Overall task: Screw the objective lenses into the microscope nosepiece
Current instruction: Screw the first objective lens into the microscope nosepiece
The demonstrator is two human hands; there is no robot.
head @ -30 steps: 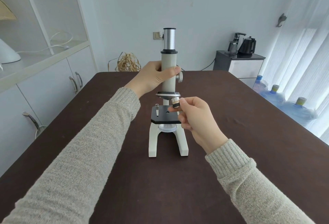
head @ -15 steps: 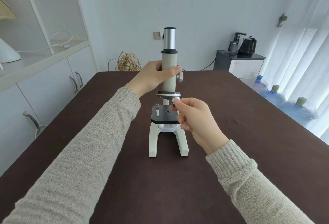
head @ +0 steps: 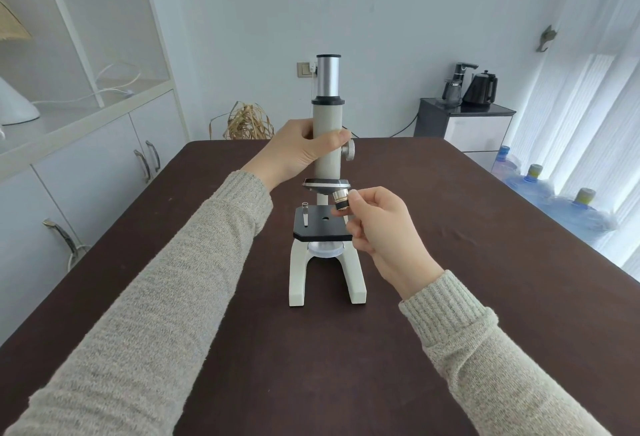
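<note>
While the microscope stands upright on the dark table, both hands are engaged on it.
Sleeves: two grey knitted sleeves are seen reaching in from the near edge.
Right hand: the right hand is curled, and the objective lens is pinched between its thumb and fingertips.
Objective lens: a small brass-and-silver barrel with a black band, held tilted with its top against the underside of the nosepiece; how far it is threaded in cannot be told.
Stage: the black stage lies just below the lens, with one clip standing at its left.
Base: the white forked base rests on the table.
Left hand: the left hand is wrapped around the pale body tube, just left of the focus knob.
Far side: a white cabinet is seen to the left, a kettle on a dark side unit at the right, and water bottles by the curtain.
</note>
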